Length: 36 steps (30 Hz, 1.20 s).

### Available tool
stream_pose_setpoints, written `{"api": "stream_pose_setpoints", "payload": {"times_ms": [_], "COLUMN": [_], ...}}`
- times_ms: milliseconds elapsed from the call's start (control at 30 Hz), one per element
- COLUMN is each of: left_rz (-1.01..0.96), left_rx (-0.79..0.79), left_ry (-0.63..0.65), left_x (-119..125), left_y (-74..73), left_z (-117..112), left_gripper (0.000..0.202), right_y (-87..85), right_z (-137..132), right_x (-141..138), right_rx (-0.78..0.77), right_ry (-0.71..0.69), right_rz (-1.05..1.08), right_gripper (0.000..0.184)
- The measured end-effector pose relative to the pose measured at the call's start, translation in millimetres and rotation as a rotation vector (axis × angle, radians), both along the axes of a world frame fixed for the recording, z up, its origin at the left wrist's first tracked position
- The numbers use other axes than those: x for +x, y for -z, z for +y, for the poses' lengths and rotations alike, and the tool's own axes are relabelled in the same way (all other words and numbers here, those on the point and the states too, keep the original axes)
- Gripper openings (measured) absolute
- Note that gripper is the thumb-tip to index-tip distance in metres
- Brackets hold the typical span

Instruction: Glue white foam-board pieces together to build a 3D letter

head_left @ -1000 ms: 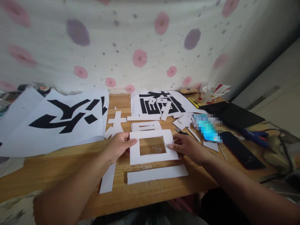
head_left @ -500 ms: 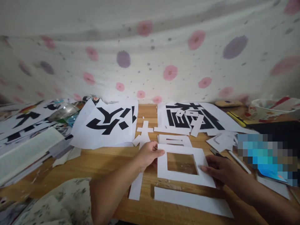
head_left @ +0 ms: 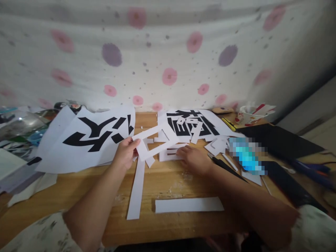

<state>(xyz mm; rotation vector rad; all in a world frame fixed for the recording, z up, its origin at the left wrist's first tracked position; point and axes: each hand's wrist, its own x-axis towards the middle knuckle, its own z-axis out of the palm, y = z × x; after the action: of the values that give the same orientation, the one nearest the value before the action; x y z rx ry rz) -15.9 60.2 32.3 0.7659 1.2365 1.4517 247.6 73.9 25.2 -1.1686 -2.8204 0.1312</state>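
Observation:
A white rectangular card frame (head_left: pixel 143 150) with a large cut-out window is tilted up off the table, its left end pinched between the thumb and fingers of my left hand (head_left: pixel 125 151). My right hand (head_left: pixel 195 160) reaches over a white slotted card piece (head_left: pixel 165 156) lying flat, its bent fingers resting on the right end. Under and below the card frame lies a long white strip (head_left: pixel 135 196). Another white strip (head_left: pixel 189 205) lies nearer the front edge. Beyond the slotted piece, several small white cut-outs (head_left: pixel 196 133) rest on a sheet printed with a black character (head_left: pixel 210 129).
A large sheet with black strokes (head_left: pixel 76 154) covers the left of the wooden table (head_left: pixel 154 231). To the right are a black-handled cutting tool (head_left: pixel 223 164), a pixelated blue screen (head_left: pixel 245 155), a black mat (head_left: pixel 283 140) and a patterned tub (head_left: pixel 249 117).
My right hand has let go of the card frame and moved onto the slotted piece. My left hand has lifted and tilted the frame away to the left. The view has shifted right.

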Motion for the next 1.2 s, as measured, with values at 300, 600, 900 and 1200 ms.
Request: {"api": "stream_pose_setpoints", "payload": {"times_ms": [300, 600, 900, 1200], "left_rz": [-0.077, -0.083, 0.003, 0.221], "left_rx": [0.037, 0.049, 0.014, -0.011], "left_ry": [-0.054, -0.040, 0.044, 0.160], "left_x": [-4, -5, 0, 14], "left_y": [0.3, 2.7, 3.9, 10.7], "left_z": [3, 4, 1, 0], "left_gripper": [0.038, 0.035, 0.034, 0.036], "right_y": [-6.5, -9.5, -30.2, -21.7], "right_z": [27, 43, -16, -54], "right_x": [-4, -9, 10, 26], "right_rx": [-0.069, -0.063, -0.124, -0.201], "right_ry": [-0.011, -0.036, -0.090, -0.085], "right_rz": [-0.042, -0.103, -0.104, -0.041], "right_gripper": [0.064, 0.070, 0.075, 0.069]}}
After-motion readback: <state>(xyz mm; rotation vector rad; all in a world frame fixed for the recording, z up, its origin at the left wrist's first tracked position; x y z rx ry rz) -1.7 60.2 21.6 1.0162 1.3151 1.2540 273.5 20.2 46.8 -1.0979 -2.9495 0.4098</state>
